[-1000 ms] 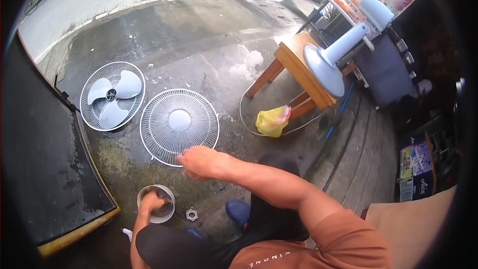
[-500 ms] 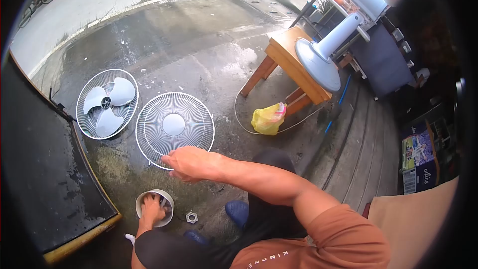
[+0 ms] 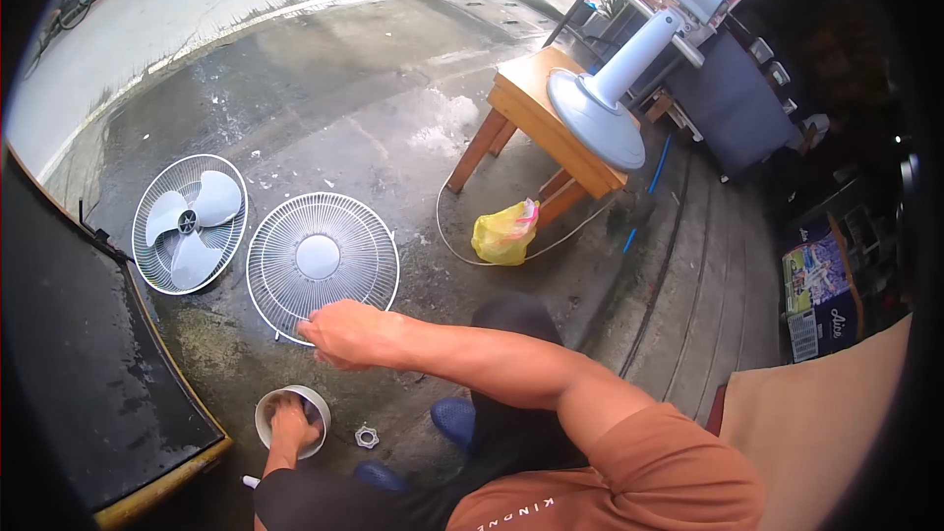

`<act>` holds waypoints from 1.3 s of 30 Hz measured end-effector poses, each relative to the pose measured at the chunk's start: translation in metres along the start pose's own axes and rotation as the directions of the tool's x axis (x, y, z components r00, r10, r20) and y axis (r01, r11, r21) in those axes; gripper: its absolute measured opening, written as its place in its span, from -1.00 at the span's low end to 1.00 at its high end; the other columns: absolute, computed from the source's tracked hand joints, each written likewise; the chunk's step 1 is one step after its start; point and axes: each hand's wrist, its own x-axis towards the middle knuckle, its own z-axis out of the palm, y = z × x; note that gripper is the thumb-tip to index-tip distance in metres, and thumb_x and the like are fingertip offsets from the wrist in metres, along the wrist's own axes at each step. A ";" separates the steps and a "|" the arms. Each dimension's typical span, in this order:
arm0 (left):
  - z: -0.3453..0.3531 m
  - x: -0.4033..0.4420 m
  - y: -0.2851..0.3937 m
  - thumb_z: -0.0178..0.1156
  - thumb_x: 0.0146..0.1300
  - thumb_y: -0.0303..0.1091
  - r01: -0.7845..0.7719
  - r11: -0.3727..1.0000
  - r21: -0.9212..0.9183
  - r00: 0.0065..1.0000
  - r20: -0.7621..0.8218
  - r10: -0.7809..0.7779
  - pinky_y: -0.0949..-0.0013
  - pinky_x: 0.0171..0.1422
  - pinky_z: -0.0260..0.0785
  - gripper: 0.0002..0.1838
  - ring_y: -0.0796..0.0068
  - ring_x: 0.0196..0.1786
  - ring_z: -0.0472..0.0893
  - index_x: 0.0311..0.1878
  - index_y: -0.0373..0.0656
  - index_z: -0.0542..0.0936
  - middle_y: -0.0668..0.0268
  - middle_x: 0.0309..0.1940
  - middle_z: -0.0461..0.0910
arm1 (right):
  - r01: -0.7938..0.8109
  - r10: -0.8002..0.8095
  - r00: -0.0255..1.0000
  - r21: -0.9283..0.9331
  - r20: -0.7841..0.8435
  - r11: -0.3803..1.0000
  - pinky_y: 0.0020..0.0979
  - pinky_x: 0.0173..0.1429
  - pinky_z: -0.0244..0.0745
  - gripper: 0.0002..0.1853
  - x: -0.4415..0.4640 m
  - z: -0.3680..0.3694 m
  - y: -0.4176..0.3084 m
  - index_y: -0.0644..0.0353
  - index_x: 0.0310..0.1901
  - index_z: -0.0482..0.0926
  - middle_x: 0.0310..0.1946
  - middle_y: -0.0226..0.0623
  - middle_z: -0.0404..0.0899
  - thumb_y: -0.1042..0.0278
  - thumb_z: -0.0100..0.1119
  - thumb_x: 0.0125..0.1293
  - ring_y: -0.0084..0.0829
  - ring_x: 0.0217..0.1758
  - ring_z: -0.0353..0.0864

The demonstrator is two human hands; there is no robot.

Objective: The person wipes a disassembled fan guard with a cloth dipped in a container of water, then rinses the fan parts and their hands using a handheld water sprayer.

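Note:
My left hand (image 3: 293, 425) reaches down into a small round white bowl (image 3: 322, 441) on the wet ground; its fingertips are hidden inside. My right hand (image 3: 344, 334) hangs over the near edge of a round white fan grille (image 3: 318, 257), its fingers curled; whether it grips anything I cannot make out. Left of the grille lies a second wire grille with a three-bladed fan blade (image 3: 193, 263) in it. A small star-edged ring nut (image 3: 367, 437) rests right of the bowl.
A wooden stool (image 3: 511, 79) bears the grey-blue fan stand (image 3: 597, 123). By its legs are a yellow plastic bag (image 3: 504, 236) and a looped cord. A dark panel with a yellow edge (image 3: 162, 480) stands at the left. Blue slippers (image 3: 453, 423) are at my feet.
The view has shifted, so the scene sits further left. My left hand has moved within the bowl. My right hand stays over the grille's near edge.

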 end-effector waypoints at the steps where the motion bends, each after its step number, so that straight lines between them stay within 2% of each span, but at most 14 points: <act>1: 0.013 -0.002 -0.003 0.52 -0.07 -0.17 -0.023 0.999 0.044 1.000 0.007 0.023 -0.09 0.28 0.50 -0.20 -0.23 0.17 0.61 0.25 -0.31 0.47 -0.20 0.14 0.56 | -0.023 0.023 0.999 -0.011 0.029 1.000 0.04 -0.12 0.57 -0.69 0.003 0.002 0.001 0.38 -0.18 0.52 -0.35 0.05 0.65 0.26 0.32 0.30 0.12 -0.20 0.70; 6: 0.086 0.049 -0.057 0.45 0.02 -0.20 -0.103 0.968 0.230 0.933 0.360 0.014 0.04 0.32 0.50 -0.47 -0.12 0.11 0.68 0.05 -0.27 0.65 -0.11 0.06 0.67 | -0.014 0.015 0.998 -0.004 0.057 1.000 0.04 -0.10 0.58 -0.69 0.007 0.002 -0.002 0.37 -0.16 0.54 -0.35 0.04 0.66 0.24 0.31 0.32 0.13 -0.19 0.70; 9: 0.015 0.018 -0.020 0.44 0.03 -0.18 0.226 0.958 -0.177 0.962 0.197 -0.191 0.06 0.34 0.49 -0.50 -0.10 0.12 0.67 0.00 -0.29 0.69 -0.08 0.02 0.70 | -0.008 0.008 1.000 -0.005 0.007 1.000 0.04 -0.07 0.57 -0.67 -0.004 -0.009 -0.006 0.37 -0.13 0.53 -0.31 0.05 0.66 0.23 0.31 0.33 0.13 -0.15 0.70; 12: 0.003 0.012 -0.025 0.43 0.11 -0.10 0.024 0.944 -0.330 0.996 0.094 0.008 -0.04 0.31 0.48 -0.39 -0.16 0.18 0.63 0.15 -0.31 0.63 -0.18 0.09 0.65 | -0.050 0.049 0.998 0.008 0.041 0.999 0.04 -0.04 0.56 -0.66 -0.012 -0.007 -0.001 0.36 -0.09 0.52 -0.27 0.06 0.65 0.23 0.31 0.34 0.13 -0.12 0.69; 13: 0.021 0.011 -0.029 0.43 0.11 -0.09 -0.113 0.991 -0.068 0.993 -0.031 0.112 -0.04 0.31 0.49 -0.39 -0.15 0.22 0.61 0.17 -0.27 0.63 -0.17 0.12 0.64 | -0.068 0.067 0.996 0.010 0.066 0.998 0.05 -0.03 0.55 -0.66 -0.011 -0.006 0.000 0.36 -0.08 0.52 -0.26 0.07 0.65 0.23 0.31 0.34 0.13 -0.11 0.69; 14: 0.039 0.009 -0.034 0.43 0.09 -0.10 -0.076 0.991 0.107 0.996 0.062 0.069 -0.04 0.28 0.51 -0.38 -0.08 0.26 0.59 0.19 -0.24 0.62 -0.18 0.14 0.63 | -0.060 0.060 0.995 0.003 0.077 0.998 0.05 -0.03 0.55 -0.66 -0.010 -0.005 0.000 0.37 -0.08 0.51 -0.26 0.07 0.65 0.23 0.31 0.34 0.14 -0.11 0.69; 16: 0.064 0.003 -0.034 0.40 0.11 -0.13 -0.104 0.975 0.198 0.995 0.013 0.103 0.00 0.26 0.52 -0.46 -0.04 0.22 0.64 0.13 -0.21 0.66 -0.16 0.11 0.65 | -0.057 0.058 0.994 -0.016 0.088 0.998 0.06 -0.02 0.55 -0.65 -0.009 -0.005 0.000 0.37 -0.07 0.51 -0.25 0.07 0.65 0.23 0.31 0.34 0.15 -0.11 0.68; 19: 0.057 0.015 -0.035 0.38 0.12 -0.13 -0.158 0.966 0.203 0.932 0.353 0.078 0.03 0.25 0.53 -0.53 -0.01 0.17 0.68 0.03 -0.24 0.70 -0.15 0.08 0.67 | -0.003 0.003 0.999 0.001 0.037 1.000 0.05 -0.01 0.55 -0.64 -0.007 -0.006 -0.004 0.37 -0.06 0.51 -0.25 0.07 0.65 0.23 0.30 0.35 0.15 -0.09 0.68; 22: 0.020 0.013 -0.012 0.40 0.12 -0.11 0.089 0.984 0.154 0.956 0.263 -0.128 0.06 0.23 0.55 -0.57 -0.02 0.13 0.70 -0.04 -0.23 0.73 -0.11 0.06 0.69 | 0.021 -0.021 1.000 0.023 -0.004 1.000 0.05 -0.01 0.55 -0.64 -0.009 -0.003 -0.003 0.38 -0.06 0.50 -0.25 0.07 0.65 0.21 0.30 0.35 0.15 -0.08 0.68; 23: 0.007 0.009 -0.004 0.43 0.09 -0.02 0.220 0.976 0.005 0.965 0.149 -0.218 0.07 0.27 0.53 -0.47 -0.02 0.14 0.69 -0.01 -0.26 0.72 -0.11 0.08 0.68 | 0.001 -0.001 1.000 0.022 0.007 1.000 0.05 0.00 0.55 -0.63 -0.011 -0.006 -0.003 0.38 -0.06 0.50 -0.24 0.08 0.65 0.21 0.30 0.35 0.15 -0.07 0.68; 27: 0.037 -0.001 -0.017 0.41 0.07 0.10 -0.062 0.970 0.236 0.988 -0.124 0.093 0.07 0.35 0.45 -0.36 -0.03 0.15 0.69 0.02 -0.32 0.72 -0.18 0.03 0.69 | -0.051 0.051 0.995 0.005 0.085 0.999 0.05 0.03 0.55 -0.60 -0.011 -0.011 -0.006 0.39 -0.01 0.51 -0.20 0.09 0.66 0.19 0.30 0.36 0.14 -0.04 0.68; 31: 0.074 0.028 -0.037 0.41 0.06 0.07 -0.068 0.951 0.301 0.934 0.355 -0.045 0.07 0.35 0.45 -0.37 -0.04 0.15 0.68 -0.01 -0.34 0.72 -0.19 0.03 0.69 | -0.032 0.033 0.997 -0.017 0.065 0.999 0.04 0.06 0.54 -0.57 -0.002 -0.005 -0.002 0.39 0.06 0.50 -0.16 0.10 0.66 0.18 0.29 0.37 0.14 -0.01 0.67; 35: 0.043 0.024 -0.032 0.41 0.04 0.05 0.166 0.979 0.115 0.901 0.386 -0.198 0.07 0.34 0.45 -0.38 -0.05 0.16 0.68 -0.03 -0.36 0.72 -0.21 0.02 0.69 | -0.039 0.039 0.997 -0.007 0.062 0.999 0.04 0.07 0.54 -0.56 -0.005 -0.012 -0.006 0.38 0.09 0.50 -0.14 0.11 0.66 0.18 0.29 0.38 0.15 -0.01 0.67; 39: -0.004 -0.002 -0.005 0.40 0.02 0.00 0.243 0.942 -0.232 0.970 0.075 -0.232 0.02 0.32 0.47 -0.43 -0.11 0.14 0.67 -0.09 -0.36 0.74 -0.20 0.00 0.70 | -0.090 0.090 0.991 0.002 0.098 0.996 0.03 0.10 0.54 -0.57 -0.014 -0.020 -0.009 0.37 0.10 0.49 -0.12 0.09 0.66 0.18 0.27 0.40 0.13 0.03 0.67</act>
